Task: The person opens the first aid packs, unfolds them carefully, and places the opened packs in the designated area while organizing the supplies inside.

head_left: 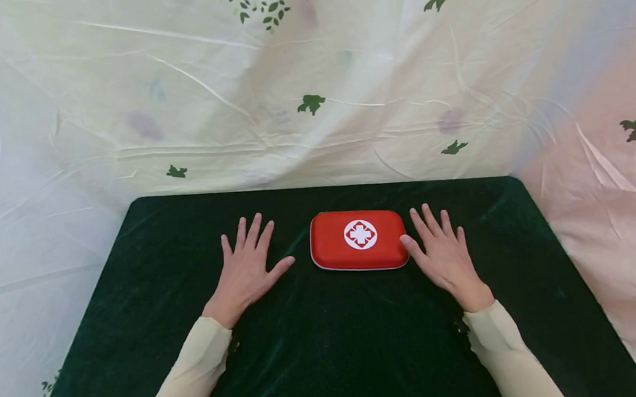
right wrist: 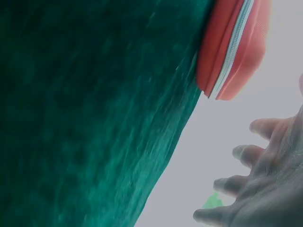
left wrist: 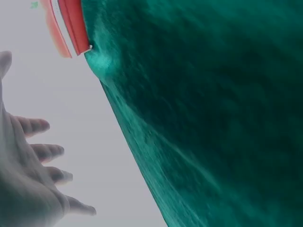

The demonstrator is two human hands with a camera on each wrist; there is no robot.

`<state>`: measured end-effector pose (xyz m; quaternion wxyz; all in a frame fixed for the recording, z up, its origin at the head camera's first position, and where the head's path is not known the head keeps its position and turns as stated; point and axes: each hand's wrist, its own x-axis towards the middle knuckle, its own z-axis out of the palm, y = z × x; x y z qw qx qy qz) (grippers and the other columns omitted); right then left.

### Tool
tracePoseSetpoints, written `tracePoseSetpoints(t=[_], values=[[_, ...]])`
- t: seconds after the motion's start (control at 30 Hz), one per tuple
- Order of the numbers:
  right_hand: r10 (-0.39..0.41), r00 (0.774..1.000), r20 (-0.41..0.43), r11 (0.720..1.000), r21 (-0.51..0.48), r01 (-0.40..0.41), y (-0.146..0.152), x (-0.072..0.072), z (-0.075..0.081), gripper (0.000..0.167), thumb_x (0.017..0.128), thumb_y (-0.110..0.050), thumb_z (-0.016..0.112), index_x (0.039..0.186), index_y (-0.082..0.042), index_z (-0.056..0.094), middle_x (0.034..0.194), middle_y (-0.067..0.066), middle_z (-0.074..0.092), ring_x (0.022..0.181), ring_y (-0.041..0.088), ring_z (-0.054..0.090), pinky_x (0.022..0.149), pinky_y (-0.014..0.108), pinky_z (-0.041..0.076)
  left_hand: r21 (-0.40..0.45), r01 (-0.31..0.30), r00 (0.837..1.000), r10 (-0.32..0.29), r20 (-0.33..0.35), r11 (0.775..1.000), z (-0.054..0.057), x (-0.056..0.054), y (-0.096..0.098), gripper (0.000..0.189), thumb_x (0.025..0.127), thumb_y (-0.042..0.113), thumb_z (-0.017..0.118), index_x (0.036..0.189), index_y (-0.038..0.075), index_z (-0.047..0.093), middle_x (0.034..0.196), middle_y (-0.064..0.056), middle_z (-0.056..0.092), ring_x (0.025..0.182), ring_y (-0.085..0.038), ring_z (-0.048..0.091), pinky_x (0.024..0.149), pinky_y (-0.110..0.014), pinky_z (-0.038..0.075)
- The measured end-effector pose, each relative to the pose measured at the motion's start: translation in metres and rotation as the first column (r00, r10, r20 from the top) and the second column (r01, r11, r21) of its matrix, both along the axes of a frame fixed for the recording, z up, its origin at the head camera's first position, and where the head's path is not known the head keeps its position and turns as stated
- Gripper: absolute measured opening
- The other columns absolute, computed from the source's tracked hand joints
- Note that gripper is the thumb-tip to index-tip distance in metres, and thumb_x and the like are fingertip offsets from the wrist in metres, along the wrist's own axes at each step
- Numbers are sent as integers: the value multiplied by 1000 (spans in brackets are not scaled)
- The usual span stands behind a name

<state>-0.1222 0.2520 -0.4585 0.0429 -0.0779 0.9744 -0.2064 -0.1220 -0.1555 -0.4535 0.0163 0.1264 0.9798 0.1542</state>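
Observation:
A red first aid case (head_left: 329,241) with a white cross emblem lies flat on the dark green cloth, a little right of centre in the head view. To its left my left hand (head_left: 245,270) is spread, palm down, apart from the case. My right hand (head_left: 445,256) is spread at the case's right end; its thumb tip overlaps that edge in the head view, and whether it touches I cannot tell. Both wrist views show the case's pale zipper, at the top of the left wrist view (left wrist: 75,23) and of the right (right wrist: 232,47). Neither hand holds anything.
The green-covered table (head_left: 329,357) has rounded far corners. Behind it hangs a pale curtain (head_left: 206,108) printed with green leaves, which also runs down both sides, pinkish on the right (head_left: 601,203).

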Motion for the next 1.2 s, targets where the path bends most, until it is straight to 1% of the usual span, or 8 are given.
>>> tracePoseSetpoints(t=[0.17,0.3,0.5,0.67,0.73,0.83,1.07,1.2], values=[[7,998,62,997,-83,-2,-7,-3,0,82,104,-67,33,168,-22,8,174,7,-2,156,49,-4,116,77,3,39,14,1000,-13,-2,999,0,-4,10,94,96,76,43,165,14,25,173,-11,11,158,-40,2,119,-74,4],[23,995,93,988,-155,-8,-10,-5,0,82,104,-66,35,168,-21,8,174,7,-2,156,47,-3,118,74,5,121,25,999,-28,23,992,-1,-6,20,92,97,73,46,165,13,28,173,-10,16,158,-38,6,120,-71,7],[48,991,126,971,-238,-17,-12,-7,-4,82,105,-64,38,168,-23,7,174,7,0,157,45,1,119,71,12,277,41,994,-66,81,960,-1,-9,36,87,99,66,52,164,12,30,171,-8,23,158,-30,18,124,-59,16],[57,989,138,963,-270,-18,-14,-9,-6,83,104,-64,41,168,-23,8,174,7,1,157,43,5,117,72,19,383,34,987,-91,132,923,-3,-11,47,84,100,61,54,163,11,31,170,-8,27,153,-31,31,121,-57,29],[61,989,138,960,-279,-21,-16,-9,-6,83,104,-63,42,168,-22,9,174,9,2,157,43,8,116,72,22,411,37,985,-104,141,911,-3,-12,51,83,100,59,56,162,9,32,169,-9,29,152,-32,33,120,-56,31],[61,988,141,959,-282,-19,-18,-11,-6,84,104,-63,43,168,-20,10,174,10,3,156,42,13,115,71,26,422,42,980,-119,157,906,-4,-13,55,82,101,55,57,162,7,32,168,-11,30,151,-33,34,120,-55,32],[58,988,140,961,-277,-17,-24,-13,-7,86,103,-62,48,168,-16,13,174,12,6,154,45,20,114,69,30,401,61,968,-152,199,914,-7,-12,61,84,100,55,59,164,9,28,170,-12,26,152,-33,32,119,-56,33],[71,989,130,957,-287,-31,-25,-13,-8,86,103,-58,52,167,-16,14,174,12,8,153,44,22,114,68,32,405,65,964,-163,211,912,-9,-10,65,85,99,56,60,164,10,28,170,-10,25,152,-33,34,117,-55,36]])
